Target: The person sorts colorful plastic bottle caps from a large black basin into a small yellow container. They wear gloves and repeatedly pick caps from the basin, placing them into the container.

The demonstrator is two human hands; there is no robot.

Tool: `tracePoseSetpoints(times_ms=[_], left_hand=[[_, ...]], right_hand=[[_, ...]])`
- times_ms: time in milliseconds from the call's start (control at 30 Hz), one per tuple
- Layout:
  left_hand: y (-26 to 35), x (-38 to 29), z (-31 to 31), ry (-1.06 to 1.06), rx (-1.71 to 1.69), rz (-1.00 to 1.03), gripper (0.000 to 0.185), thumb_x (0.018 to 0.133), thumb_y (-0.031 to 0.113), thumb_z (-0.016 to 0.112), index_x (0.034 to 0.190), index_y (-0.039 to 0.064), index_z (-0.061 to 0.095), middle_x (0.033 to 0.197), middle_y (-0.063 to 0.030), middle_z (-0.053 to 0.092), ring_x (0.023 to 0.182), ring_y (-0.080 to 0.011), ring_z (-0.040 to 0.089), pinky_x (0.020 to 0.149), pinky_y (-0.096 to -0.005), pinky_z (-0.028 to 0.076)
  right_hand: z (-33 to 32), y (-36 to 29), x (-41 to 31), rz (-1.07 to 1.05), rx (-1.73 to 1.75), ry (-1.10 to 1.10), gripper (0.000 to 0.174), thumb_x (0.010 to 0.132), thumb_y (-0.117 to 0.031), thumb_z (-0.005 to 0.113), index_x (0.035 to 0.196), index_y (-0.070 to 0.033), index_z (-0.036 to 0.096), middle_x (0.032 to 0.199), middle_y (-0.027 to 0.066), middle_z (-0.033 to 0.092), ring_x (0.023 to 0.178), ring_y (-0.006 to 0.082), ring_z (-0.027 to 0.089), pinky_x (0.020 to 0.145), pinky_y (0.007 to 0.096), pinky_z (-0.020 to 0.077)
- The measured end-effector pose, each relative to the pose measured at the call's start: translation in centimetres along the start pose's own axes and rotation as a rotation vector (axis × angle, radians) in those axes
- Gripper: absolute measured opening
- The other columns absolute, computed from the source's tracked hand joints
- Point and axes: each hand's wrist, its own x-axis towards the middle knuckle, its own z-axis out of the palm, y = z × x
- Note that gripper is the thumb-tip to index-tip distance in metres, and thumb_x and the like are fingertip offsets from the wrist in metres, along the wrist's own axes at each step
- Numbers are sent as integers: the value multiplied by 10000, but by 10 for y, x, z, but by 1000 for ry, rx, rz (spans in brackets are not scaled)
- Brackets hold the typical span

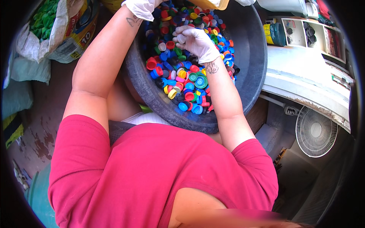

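Note:
A large black plastic tub [258,65] stands before me, with a heap of mixed-colour plastic bottle caps [189,85] inside. My right hand [198,42], in a white glove, is over the heap with a whitish cap [181,38] between thumb and fingers. At the top edge is my left hand [141,8], gloved too; its fingers are cut off by the picture's rim, so what it holds cannot be seen. A yellow-orange container [222,5] with something white in it shows partly above the tub.
To the left stands a woven sack [61,42] holding green caps [45,18], beside other filled bags [30,69]. On the right are a white tabletop [296,62], a teal-and-yellow tub [276,34], a white shelf unit [319,28] and a fan [316,130].

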Motion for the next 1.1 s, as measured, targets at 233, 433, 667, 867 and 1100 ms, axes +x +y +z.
tracePoseSetpoints(times_ms=[233, 433, 667, 867, 1100], left_hand=[[1, 3, 0, -13, 38, -23, 494, 877, 409, 694, 1292, 146, 638, 1242, -49, 668, 1116, -177, 616, 968, -303, 467], [3, -1, 3, 27, 26, -9, 495, 874, 418, 691, 1285, 146, 643, 1250, -40, 666, 1132, -172, 605, 985, -316, 451], [1, -3, 2, -5, 18, 9, 464, 884, 414, 677, 1275, 165, 650, 1254, -42, 661, 1138, -183, 599, 988, -325, 446], [-2, 2, -5, -16, 12, -12, 448, 892, 408, 672, 1268, 165, 652, 1235, -43, 657, 1132, -183, 594, 980, -322, 446], [-3, 1, -2, 23, 7, -3, 438, 895, 407, 676, 1263, 169, 654, 1245, -42, 650, 1123, -180, 593, 975, -321, 447]], right_hand=[[31, 25, 18, -166, -1390, 79, 512, 773, -492, 727, 1090, -92, 776, 1134, 204, 724, 1063, 373, 685, 935, 417, 537], [28, 24, 26, -145, -1125, 82, 424, 749, -334, 809, 1051, -40, 765, 1027, 155, 754, 989, 297, 712, 918, 374, 540], [23, 7, 13, -70, -1239, -68, 484, 732, -284, 826, 1179, -111, 755, 1148, 98, 738, 1085, 251, 685, 974, 358, 519], [23, 19, 9, -233, -1631, -135, 347, 741, -289, 790, 1044, -121, 777, 1058, 106, 728, 1013, 289, 688, 900, 390, 537], [-6, 19, 9, -34, -226, -5, 206, 840, -132, 689, 1028, -49, 709, 976, 102, 739, 729, 123, 633, 567, 227, 462]])
